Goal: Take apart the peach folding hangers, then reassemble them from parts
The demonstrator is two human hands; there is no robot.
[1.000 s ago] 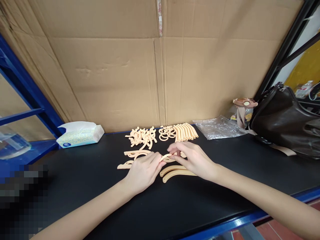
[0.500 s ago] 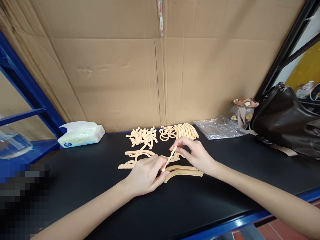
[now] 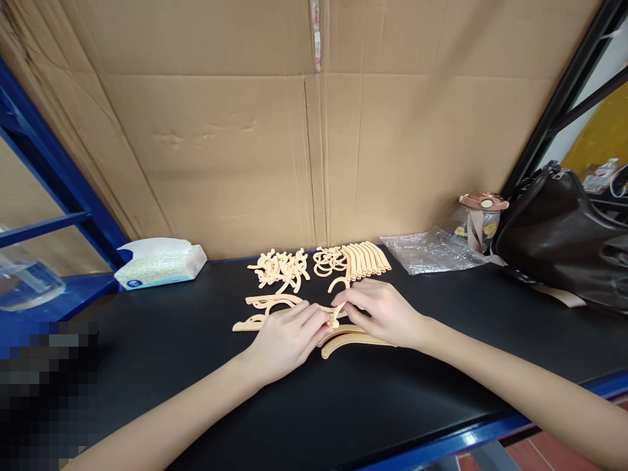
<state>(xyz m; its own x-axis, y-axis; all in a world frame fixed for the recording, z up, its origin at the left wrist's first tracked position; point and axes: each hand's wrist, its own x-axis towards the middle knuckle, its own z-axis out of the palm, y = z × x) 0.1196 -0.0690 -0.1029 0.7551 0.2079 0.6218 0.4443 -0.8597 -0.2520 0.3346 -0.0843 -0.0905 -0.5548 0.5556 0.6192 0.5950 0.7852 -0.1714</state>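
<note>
My left hand and my right hand meet over the middle of the black table, both with fingers pinched on a small beige plastic hanger hook. Its curved end points up between the fingertips; the fingers partly cover the rest. Just beneath lie two long curved hanger arms, partly hidden by my hands. Left of them, partly behind my left hand, sit partly assembled hanger pieces of the same beige plastic.
Farther back are a heap of short curved pieces, a cluster of hooks and a row of hanger arms. A tissue pack stands left. Clear plastic bag, drinking bottle and dark bag are right.
The hanger hook has turned from a slanted, edge-on pose so that its curve shows. My right hand has lowered slightly and closed in toward my left.
</note>
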